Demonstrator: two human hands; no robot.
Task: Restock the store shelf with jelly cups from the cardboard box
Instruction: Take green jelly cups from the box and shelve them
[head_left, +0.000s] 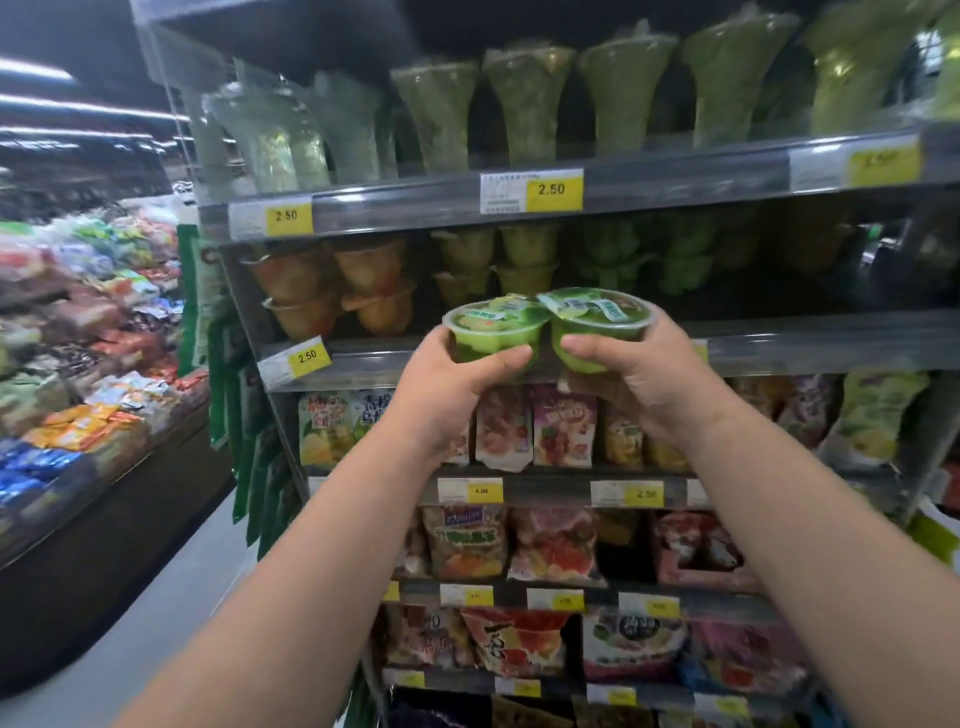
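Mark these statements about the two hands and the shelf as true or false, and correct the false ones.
1. The left hand grips a clear plastic jelly cup with green filling. True.
2. The right hand is empty. False: it grips a second green jelly cup.
3. Both cups already stand on the grey metal shelf. False: they are held in the air before it.
4. Orange jelly cups are stacked at the left of that shelf. True.
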